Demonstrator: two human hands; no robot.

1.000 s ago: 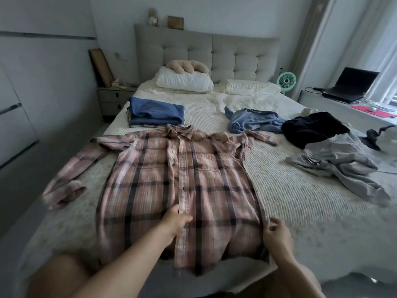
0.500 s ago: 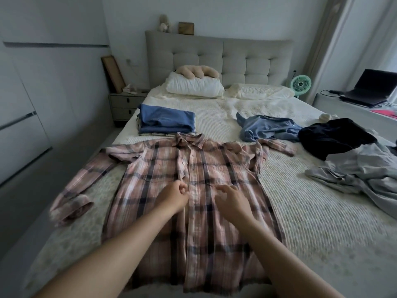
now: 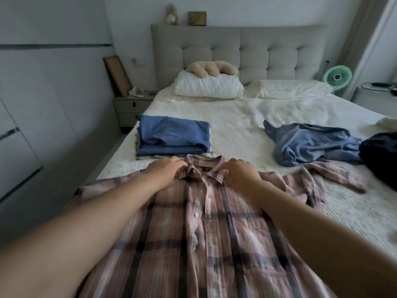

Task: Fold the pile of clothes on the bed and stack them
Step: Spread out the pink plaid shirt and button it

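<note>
A pink plaid button shirt lies spread front-up on the bed, collar away from me. My left hand grips the left side of the collar with curled fingers. My right hand grips the right side of the collar the same way. Just beyond the collar sits a stack of folded clothes with a blue garment on top. A crumpled blue denim shirt lies unfolded at the right, and a dark garment shows at the right edge.
Two pillows and a beige cushion lie against the grey padded headboard. A nightstand stands left of the bed, cupboard doors line the left wall, and a green fan stands at the back right.
Both hands have moved up the shirt, from its hem through the chest to the collar, and now grip the collar. I have leaned further over the bed.
</note>
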